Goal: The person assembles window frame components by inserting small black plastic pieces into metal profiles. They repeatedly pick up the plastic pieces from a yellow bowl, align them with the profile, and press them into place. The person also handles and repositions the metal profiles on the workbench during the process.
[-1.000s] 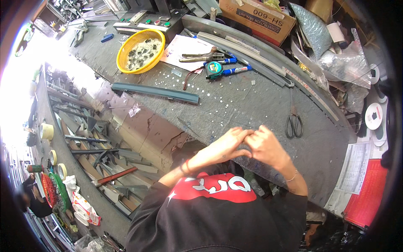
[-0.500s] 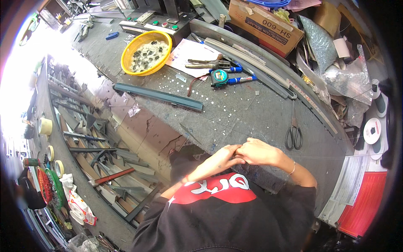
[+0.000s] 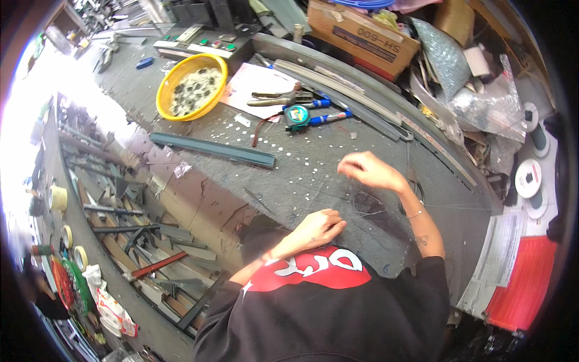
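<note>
The left hand (image 3: 319, 229) is drawn in near the shirt with its fingers curled; the right hand (image 3: 369, 171) is raised ahead of it, over the workbench (image 3: 313, 193), fingers bent; whether either grips anything, I cannot tell. The scissors (image 3: 421, 192) lie just beside the right forearm, partly hidden by it. Well ahead and to the left of the right hand, a round yellow basket (image 3: 208, 110) contains many small dark and whitish pieces (image 3: 194, 92). A tape measure (image 3: 297, 116) lies between that basket and the hand. Far beyond the right hand stands a cardboard box (image 3: 356, 36), crumpled yellowish material (image 3: 386, 18) at its top; its inside is hidden. Left of the left hand lies a heap of long offcuts (image 3: 142, 224)
</note>
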